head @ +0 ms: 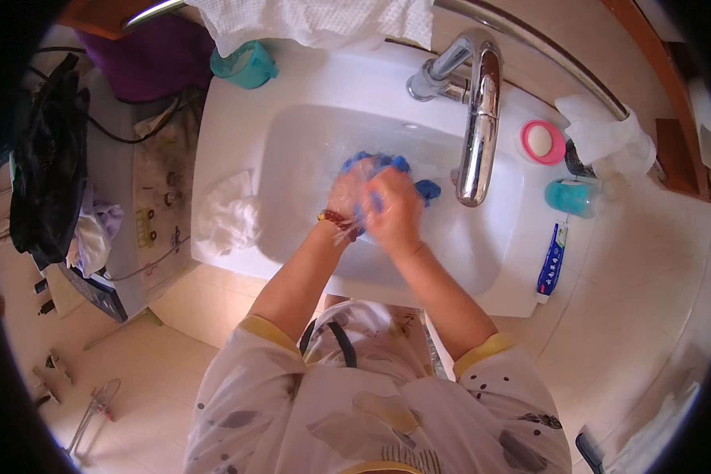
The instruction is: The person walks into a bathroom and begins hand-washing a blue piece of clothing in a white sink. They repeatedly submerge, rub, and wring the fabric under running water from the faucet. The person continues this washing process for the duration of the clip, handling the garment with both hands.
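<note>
Both hands are together over the white washbasin [308,127], on a wet blue cloth [399,162]. My left hand [351,192], with a dark red beaded bracelet [336,219] at the wrist, grips it from the left side. Fingers curled, my right hand [394,207] presses against the left with blue fabric between them; it is blurred by motion. Parts of the cloth stick out beyond the fingers, and a blue end [428,191] shows to the right. Water streaks and splashes blur the details around both hands. The chrome faucet [480,136] arches over the basin at the right.
A crumpled white cloth [231,216] lies on the basin's left rim. A teal cup [246,65] stands at the back left corner. Along the right lie soap in a pink dish [542,142], a bottle of teal liquid [569,197] and a toothpaste tube [551,260]. A metal rail [539,50] runs behind.
</note>
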Motion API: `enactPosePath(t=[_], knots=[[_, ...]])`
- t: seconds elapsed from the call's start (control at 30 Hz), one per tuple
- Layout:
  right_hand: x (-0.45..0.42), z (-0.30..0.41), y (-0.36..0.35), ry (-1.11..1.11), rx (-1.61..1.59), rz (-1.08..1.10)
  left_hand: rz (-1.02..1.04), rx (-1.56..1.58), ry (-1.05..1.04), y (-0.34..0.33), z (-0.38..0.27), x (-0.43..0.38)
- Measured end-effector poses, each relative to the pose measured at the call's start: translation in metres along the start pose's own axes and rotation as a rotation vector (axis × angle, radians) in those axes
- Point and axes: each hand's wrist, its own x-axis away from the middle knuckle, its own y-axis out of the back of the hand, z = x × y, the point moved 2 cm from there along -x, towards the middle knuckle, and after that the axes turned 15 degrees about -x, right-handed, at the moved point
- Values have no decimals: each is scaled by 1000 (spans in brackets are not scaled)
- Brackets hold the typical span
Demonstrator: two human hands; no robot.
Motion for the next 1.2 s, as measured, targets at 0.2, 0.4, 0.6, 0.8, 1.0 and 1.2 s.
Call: enactPosePath(t=[0.2,0.4,0.6,0.8,1.0,1.2], knots=[[13,-87,77,-645,-271,-137,-198,147,-17,35,1,5],[-6,-75,57,-68,575,23,-259,-475,10,34,55,5],[-38,-123,23,-51,186,19,118,1060,409,-7,21,-13],[27,40,2,101,38,205,310,1238,529,12,-5,-6],[-15,0,-9,-67,-151,-29,-159,1179,283,-19,17,0],[-19,-157,46,-608,-460,-249,-220,689,468,36,4,6]])
